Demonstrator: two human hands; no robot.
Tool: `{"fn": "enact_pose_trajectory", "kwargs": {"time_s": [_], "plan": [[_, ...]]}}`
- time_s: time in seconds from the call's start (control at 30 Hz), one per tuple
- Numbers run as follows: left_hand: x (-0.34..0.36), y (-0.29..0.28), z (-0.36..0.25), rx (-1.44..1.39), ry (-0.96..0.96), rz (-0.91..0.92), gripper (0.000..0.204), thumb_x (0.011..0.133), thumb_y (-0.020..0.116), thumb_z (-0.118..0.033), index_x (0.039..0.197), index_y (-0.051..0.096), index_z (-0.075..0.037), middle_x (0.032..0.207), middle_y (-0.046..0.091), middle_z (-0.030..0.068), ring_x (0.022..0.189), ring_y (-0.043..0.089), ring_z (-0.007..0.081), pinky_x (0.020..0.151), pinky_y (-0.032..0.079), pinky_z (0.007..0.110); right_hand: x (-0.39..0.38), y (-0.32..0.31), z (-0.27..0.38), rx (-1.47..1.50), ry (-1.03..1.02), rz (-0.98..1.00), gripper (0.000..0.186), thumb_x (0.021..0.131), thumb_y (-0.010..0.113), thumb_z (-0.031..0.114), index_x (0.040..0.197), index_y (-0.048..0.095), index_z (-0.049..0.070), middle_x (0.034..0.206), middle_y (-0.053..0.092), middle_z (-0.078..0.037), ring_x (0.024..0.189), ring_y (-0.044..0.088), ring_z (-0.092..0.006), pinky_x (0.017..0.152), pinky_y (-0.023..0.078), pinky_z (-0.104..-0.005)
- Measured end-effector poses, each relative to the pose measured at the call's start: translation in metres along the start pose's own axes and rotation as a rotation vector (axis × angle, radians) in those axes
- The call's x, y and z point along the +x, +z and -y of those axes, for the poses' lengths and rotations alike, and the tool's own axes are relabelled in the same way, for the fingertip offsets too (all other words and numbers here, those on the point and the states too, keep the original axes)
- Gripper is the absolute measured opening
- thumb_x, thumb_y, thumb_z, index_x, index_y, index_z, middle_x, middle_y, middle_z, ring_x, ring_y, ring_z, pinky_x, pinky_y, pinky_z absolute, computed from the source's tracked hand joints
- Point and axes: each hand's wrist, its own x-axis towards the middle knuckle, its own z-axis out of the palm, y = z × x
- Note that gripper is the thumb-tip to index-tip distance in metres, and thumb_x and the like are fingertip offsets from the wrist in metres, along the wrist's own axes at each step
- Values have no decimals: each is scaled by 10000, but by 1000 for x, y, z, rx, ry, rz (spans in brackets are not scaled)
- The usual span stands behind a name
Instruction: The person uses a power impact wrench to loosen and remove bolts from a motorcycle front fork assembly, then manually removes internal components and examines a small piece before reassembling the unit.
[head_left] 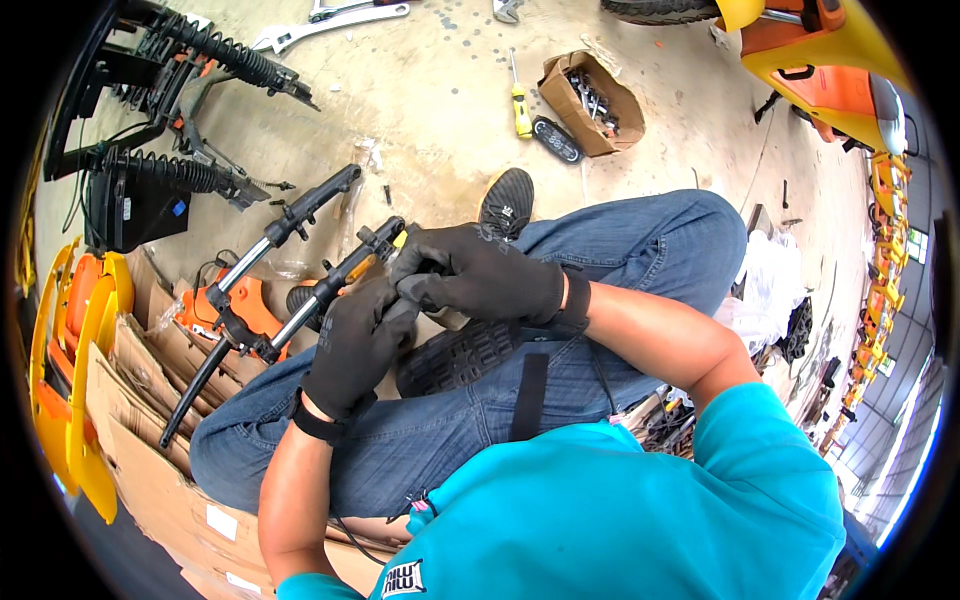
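In front of my crossed legs, my two hands, in dark work gloves, meet with fingertips touching. My left hand point(350, 345) is closed, thumb and fingers pressed together. Above and right of it, my right hand point(490, 275) is closed in a pinch. Whatever lies between the fingertips is hidden by the gloves. Just left of my hands lies a front fork point(290, 325) with two silver tubes and black ends, an orange reflector point(361, 268) on its nearer leg. That leg's end comes close behind my left hand. My upturned shoe sole point(455, 365) shows below my right hand.
An open cardboard box point(600, 105) of small metal parts stands ahead, beside a black oval display unit point(557, 140) and a yellow-handled screwdriver point(521, 110). Adjustable wrench point(330, 25) lies at upper left. A black frame with coil springs point(215, 50) stands left; flattened cardboard point(150, 430) lies below.
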Motion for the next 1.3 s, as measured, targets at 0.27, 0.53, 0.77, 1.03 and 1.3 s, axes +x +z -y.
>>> {"fn": "enact_pose_trajectory", "kwargs": {"time_s": [0.27,0.53,0.77,1.03,1.3], "plan": [[-1,5,5,-72,-7,-11,154,855,590,-91,954,599,26,786,601,168,681,591,273,642,466,367,4,7,-14,-12,-6,-44,214,944,594,192,1025,603,-5,858,631,-62,780,559,-98,709,481,-286],[4,6,-2,-142,-71,-110,212,877,576,-90,1050,581,32,803,603,157,707,595,246,671,470,354,3,5,-15,71,48,-78,217,933,613,178,1062,586,5,850,617,-51,765,540,-85,684,469,-266],[4,3,8,-108,-19,-91,244,874,584,-89,1093,615,16,936,660,105,866,628,224,791,495,351,4,7,-23,-111,-25,-110,226,929,606,166,1084,589,2,921,642,-85,827,597,-133,724,493,-288],[1,3,13,-70,9,-60,201,861,663,-187,976,629,-26,861,641,181,804,625,328,716,478,400,6,11,-1,-72,148,-3,263,946,578,124,1169,596,-15,998,660,-74,905,631,-130,807,515,-287],[-5,7,18,-43,-4,-163,168,861,654,-166,920,600,-18,813,635,181,751,621,337,668,466,415,9,15,-5,79,237,-13,226,957,579,118,1133,583,-23,982,660,-76,892,636,-113,790,532,-265]]}}
